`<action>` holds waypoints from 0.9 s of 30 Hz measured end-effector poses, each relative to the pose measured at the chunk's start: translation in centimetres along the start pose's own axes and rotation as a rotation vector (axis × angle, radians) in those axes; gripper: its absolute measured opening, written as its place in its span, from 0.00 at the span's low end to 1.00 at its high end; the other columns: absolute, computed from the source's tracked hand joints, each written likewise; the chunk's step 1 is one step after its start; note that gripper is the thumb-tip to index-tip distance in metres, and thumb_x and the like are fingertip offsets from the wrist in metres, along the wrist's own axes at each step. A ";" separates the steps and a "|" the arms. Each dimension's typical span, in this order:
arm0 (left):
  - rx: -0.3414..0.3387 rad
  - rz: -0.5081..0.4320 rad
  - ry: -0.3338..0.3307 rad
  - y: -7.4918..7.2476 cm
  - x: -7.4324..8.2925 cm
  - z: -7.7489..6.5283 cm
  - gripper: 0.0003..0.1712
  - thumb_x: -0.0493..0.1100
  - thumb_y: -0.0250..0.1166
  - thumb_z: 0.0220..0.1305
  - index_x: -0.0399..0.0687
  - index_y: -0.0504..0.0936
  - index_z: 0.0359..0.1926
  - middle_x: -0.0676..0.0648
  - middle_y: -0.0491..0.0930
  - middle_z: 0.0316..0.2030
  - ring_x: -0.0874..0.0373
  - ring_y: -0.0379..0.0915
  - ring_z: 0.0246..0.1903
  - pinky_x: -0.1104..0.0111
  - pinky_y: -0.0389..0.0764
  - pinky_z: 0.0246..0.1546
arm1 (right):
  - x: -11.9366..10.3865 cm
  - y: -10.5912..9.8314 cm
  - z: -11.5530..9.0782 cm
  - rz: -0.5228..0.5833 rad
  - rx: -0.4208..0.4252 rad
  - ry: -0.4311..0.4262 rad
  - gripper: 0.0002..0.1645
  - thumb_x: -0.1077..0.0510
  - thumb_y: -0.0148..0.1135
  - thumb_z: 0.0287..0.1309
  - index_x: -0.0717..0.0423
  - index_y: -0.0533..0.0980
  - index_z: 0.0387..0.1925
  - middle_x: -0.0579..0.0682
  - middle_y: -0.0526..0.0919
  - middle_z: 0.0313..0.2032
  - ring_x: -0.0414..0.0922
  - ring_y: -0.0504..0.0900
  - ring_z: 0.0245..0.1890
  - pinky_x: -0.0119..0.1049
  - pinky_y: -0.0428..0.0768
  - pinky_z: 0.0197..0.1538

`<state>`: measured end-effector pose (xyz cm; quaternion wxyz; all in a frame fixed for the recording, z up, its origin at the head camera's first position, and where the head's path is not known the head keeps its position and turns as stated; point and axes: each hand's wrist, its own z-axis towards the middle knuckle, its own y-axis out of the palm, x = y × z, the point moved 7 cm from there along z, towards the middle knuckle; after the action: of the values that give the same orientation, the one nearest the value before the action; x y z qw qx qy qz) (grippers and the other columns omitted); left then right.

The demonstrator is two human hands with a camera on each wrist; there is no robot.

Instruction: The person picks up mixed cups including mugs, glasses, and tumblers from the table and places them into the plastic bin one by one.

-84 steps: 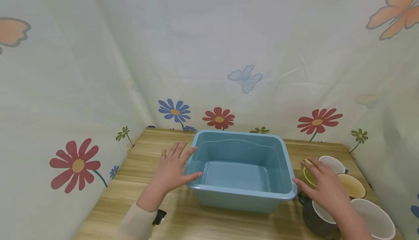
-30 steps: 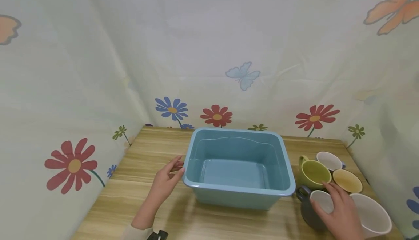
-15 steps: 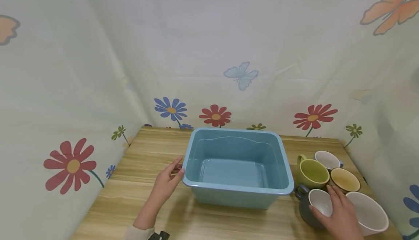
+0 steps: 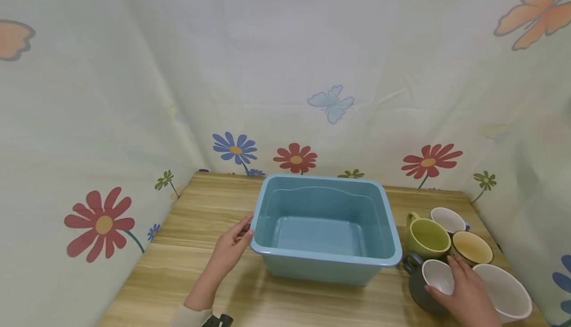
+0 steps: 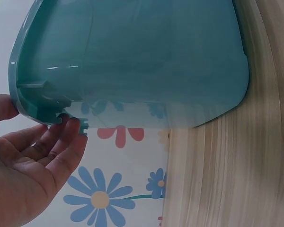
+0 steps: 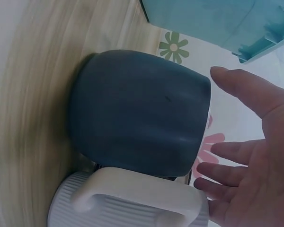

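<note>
My left hand (image 4: 227, 252) is at the left rim of a blue plastic basin (image 4: 321, 271). In the left wrist view its thumb lies on the rim, with the fingers (image 5: 61, 151) curled up under the lip. On the right, my right hand (image 4: 473, 292) hovers over a dark grey mug (image 4: 419, 287) with a white inside. The right wrist view puts the thumb tip right at that mug's rim, the other fingers (image 6: 232, 172) spread and loosely bent. A white ribbed mug (image 4: 506, 292) stands beside it, its handle towards the right wrist camera.
Behind the dark mug stand a green mug (image 4: 428, 238), a dark-rimmed mug with a yellowish inside (image 4: 474, 247) and a white mug (image 4: 448, 219). The wooden table (image 4: 196, 208) meets a flower-printed curtain (image 4: 366, 119) at the back and sides.
My left hand has gone from spread over the basin's left rim to holding it. My right hand has moved from near the green mug, down towards me, over the dark mug.
</note>
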<state>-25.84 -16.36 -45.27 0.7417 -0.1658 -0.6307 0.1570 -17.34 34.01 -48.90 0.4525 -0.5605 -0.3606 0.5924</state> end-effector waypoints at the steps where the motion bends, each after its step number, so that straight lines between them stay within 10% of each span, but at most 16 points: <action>1: -0.002 -0.004 -0.006 0.0 -0.1 0.0 0.26 0.36 0.60 0.73 0.33 0.73 0.69 0.33 0.85 0.52 0.55 0.79 0.49 0.75 0.82 0.48 | 0.0 0.1 0.0 -0.005 -0.013 -0.002 0.58 0.44 0.79 0.47 0.85 0.63 0.62 0.86 0.67 0.60 0.79 0.69 0.58 0.72 0.70 0.60; 18: -0.018 -0.020 -0.022 0.2 -0.5 -0.2 0.27 0.39 0.60 0.74 0.38 0.72 0.71 0.35 0.85 0.54 0.46 0.80 0.56 0.62 0.83 0.55 | -0.7 0.6 1.5 -0.133 -0.210 -0.060 0.54 0.47 0.84 0.40 0.86 0.70 0.55 0.82 0.77 0.53 0.76 0.77 0.53 0.66 0.76 0.56; 27: -0.031 -0.029 -0.042 0.2 -0.7 -0.1 0.27 0.40 0.60 0.74 0.39 0.72 0.71 0.35 0.84 0.55 0.46 0.81 0.56 0.64 0.83 0.53 | -1.0 0.5 1.9 -0.137 -0.184 -0.109 0.52 0.51 0.85 0.35 0.86 0.71 0.53 0.82 0.76 0.49 0.77 0.75 0.50 0.68 0.74 0.56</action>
<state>-25.81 -16.50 -45.99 0.7279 -0.1646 -0.6508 0.1398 -19.32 33.11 -48.81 0.4184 -0.5408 -0.4749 0.5540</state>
